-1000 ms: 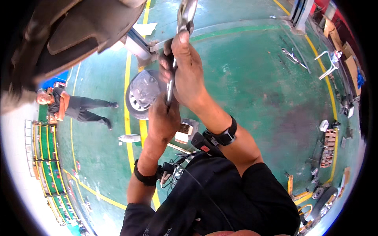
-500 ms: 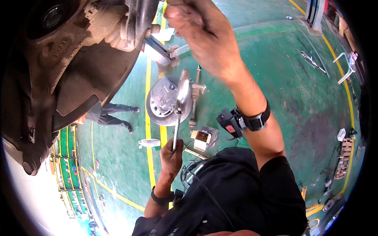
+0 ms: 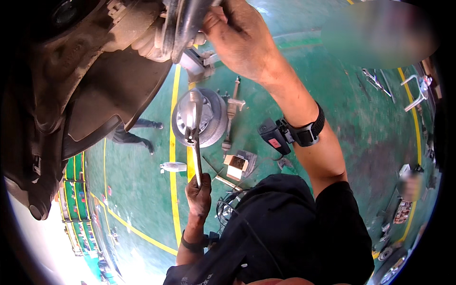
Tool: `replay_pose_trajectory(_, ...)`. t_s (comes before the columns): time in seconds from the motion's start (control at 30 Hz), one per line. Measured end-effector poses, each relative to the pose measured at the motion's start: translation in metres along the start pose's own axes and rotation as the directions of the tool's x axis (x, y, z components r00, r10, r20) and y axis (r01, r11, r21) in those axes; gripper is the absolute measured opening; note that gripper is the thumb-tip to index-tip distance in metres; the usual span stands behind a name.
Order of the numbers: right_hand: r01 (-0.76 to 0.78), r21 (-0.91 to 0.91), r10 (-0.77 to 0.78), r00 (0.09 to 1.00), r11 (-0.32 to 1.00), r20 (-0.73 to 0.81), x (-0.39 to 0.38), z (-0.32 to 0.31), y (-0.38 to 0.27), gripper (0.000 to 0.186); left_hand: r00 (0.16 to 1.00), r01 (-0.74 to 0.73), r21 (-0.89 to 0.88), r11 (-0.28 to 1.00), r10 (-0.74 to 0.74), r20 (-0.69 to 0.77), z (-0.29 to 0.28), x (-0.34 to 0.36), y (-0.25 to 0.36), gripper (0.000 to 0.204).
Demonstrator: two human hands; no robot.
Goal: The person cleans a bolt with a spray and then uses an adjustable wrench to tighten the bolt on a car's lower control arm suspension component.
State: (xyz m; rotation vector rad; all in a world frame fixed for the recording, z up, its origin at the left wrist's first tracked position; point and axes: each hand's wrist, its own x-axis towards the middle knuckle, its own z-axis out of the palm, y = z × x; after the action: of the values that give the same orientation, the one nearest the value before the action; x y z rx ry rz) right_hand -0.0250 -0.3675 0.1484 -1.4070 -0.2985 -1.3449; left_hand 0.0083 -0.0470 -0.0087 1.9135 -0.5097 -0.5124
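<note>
In my left hand (image 3: 198, 197) is a long shiny metal tool (image 3: 195, 154), its thin shaft upright from my fist and jointed to a broader head. Just what kind of tool it is I cannot tell. At the top, my right hand (image 3: 242, 40) is raised with fingers curled in at the edge of a dark metal disc (image 3: 186, 31) on the vehicle's underside. The fingertips are partly hidden there, and whatever they pinch does not show. Behind the disc sits a ribbed rubber boot (image 3: 148, 47), beside a brown suspension arm (image 3: 50, 90).
A wheel (image 3: 216, 126) lies on the green floor beside a drive shaft (image 3: 231, 114). Nearer are an opened cardboard box (image 3: 236, 166), a white bottle (image 3: 174, 166) and coiled cable (image 3: 227, 206). At left show another person's dark-trousered legs (image 3: 130, 135). A metal stand (image 3: 419, 90) is far right.
The tool and my left hand have shifted a little left and down. My right hand has come down slightly, closer against the disc edge. A blurred patch has appeared at upper right.
</note>
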Motion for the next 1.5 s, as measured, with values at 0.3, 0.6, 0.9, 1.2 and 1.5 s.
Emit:
replay_pose_trajectory(0.3, 0.012, 0.222, -0.039, 0.992, 0.975, 0.117, -0.002, -0.018, 0.03, 0.031, 0.996, -0.069, 0.186, 0.98, 0.077, -0.038, 0.005, -0.011, 0.012, 0.022)
replay_pose_trajectory(0.6, 0.094, -0.81, -0.082, 0.995, 0.579, 0.057, -0.016, -0.046, 0.046, 0.026, 0.991, 0.055, 0.135, 0.989, -0.038, -0.125, -0.022, -0.037, -0.041, 0.027)
replay_pose_trajectory(0.9, 0.287, -0.939, -0.043, 0.958, 0.191, 0.284, -0.006, -0.072, 0.03, 0.036, 0.849, 0.464, -0.654, 0.598, -0.51, 0.137, -0.052, -0.049, -0.089, 0.043)
replay_pose_trajectory(1.2, 0.192, -0.916, -0.008, 0.979, 0.351, 0.203, 0.019, -0.129, 0.047, 0.03, 0.676, 0.068, -0.768, -0.636, -0.537, 0.504, -0.081, -0.093, -0.25, 0.044)
replay_pose_trajectory(1.5, 0.049, -0.898, 0.037, 0.997, 0.438, 0.073, 0.023, -0.155, 0.047, 0.025, 0.305, -0.592, -0.637, -0.494, -0.869, 0.39, -0.05, -0.23, -0.341, 0.043)
